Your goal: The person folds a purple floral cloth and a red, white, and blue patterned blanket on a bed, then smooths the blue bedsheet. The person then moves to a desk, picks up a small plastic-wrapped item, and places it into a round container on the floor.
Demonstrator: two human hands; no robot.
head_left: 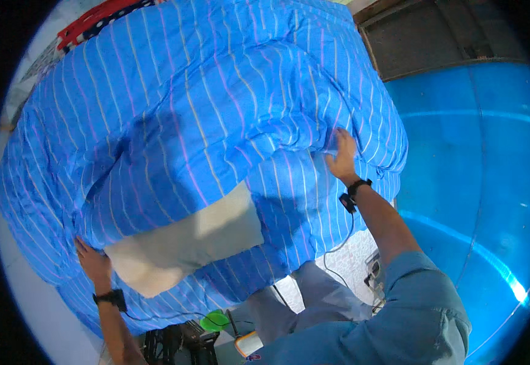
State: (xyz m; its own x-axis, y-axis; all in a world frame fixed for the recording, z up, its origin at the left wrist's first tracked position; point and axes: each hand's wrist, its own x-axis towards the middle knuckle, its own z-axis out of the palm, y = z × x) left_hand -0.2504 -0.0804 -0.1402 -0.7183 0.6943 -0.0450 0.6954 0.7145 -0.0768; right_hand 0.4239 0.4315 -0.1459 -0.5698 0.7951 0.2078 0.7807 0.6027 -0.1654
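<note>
A blue striped bedspread lies rumpled over a bed, with a raised fold running across its middle. Partly under that fold, a cream pillow or folded cloth shows at the near side. My left hand rests on the bedspread beside the pale piece's left end, fingers pointing away from me. On the right, my right hand lies on the bunched fabric with thumb and fingers apart. Whether either hand pinches any cloth cannot be told. Both wrists wear black bands with cables.
A glossy blue surface spans the right side, below a dark panel. Red and dotted fabric lies at the far left corner. Near my legs are a green round object and dark frames. The wrist cables hang close to the bedspread.
</note>
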